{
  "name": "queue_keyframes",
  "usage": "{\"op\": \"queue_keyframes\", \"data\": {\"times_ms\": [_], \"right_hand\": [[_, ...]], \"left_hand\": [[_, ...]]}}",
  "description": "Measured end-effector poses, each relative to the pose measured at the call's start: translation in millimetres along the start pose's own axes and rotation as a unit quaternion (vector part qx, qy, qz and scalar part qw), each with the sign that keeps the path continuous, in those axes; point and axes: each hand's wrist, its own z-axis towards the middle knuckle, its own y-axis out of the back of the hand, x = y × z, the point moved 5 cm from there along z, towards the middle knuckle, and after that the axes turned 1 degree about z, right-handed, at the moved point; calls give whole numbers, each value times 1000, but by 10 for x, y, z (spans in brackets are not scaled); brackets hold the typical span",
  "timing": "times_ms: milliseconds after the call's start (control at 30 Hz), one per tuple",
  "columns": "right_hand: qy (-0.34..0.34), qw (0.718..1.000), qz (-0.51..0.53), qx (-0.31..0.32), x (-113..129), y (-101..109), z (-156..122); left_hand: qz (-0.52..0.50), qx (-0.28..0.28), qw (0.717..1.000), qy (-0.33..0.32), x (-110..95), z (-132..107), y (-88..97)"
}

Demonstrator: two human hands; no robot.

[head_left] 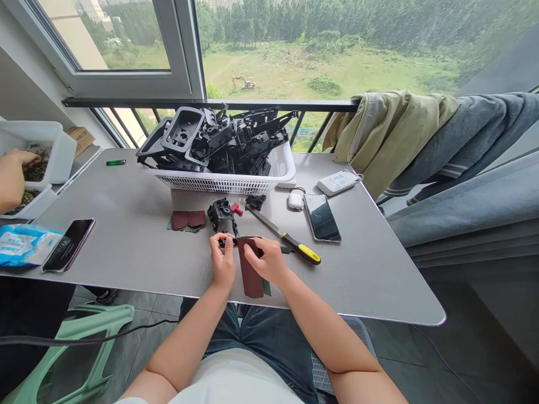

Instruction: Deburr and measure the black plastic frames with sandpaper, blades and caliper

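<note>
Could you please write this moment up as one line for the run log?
left hand: holds black plastic part | right hand: holds maroon sandpaper strip against part

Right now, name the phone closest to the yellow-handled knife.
The silver-edged phone just right of the knife; the other phone lies at the table's far left, by the blue packet.

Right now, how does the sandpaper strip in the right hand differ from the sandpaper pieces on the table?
The sandpaper strip is one long, narrow piece; the sandpaper pieces are short and squarish. The strip is gripped by the right hand; the pieces lie flat on the table, untouched. The strip reaches the table's near edge; the pieces lie farther off, nearer the white basket. Both are dark red, with green showing at their edges.
</note>
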Motion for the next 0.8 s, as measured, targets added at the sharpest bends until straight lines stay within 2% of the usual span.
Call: {"op": "queue_keyframes", "data": {"times_ms": [233,367,500,667,800], "right_hand": [[-40,998,55,15,-7,-9,21],[-92,990,104,-2,-56,64,55],[-163,972,171,-9,-164,125,85],[-221,945,242,17,-221,43,81],[-248,928,276,38,-231,-47,69]], "left_hand": [[11,4,1000,-15,-45,-9,-5],[-49,-2,999,11,-9,-3,-10],[-115,-24,992,42,56,14,-3],[-128,-68,987,69,100,35,33],[-136,-51,987,63,86,33,30]]}}
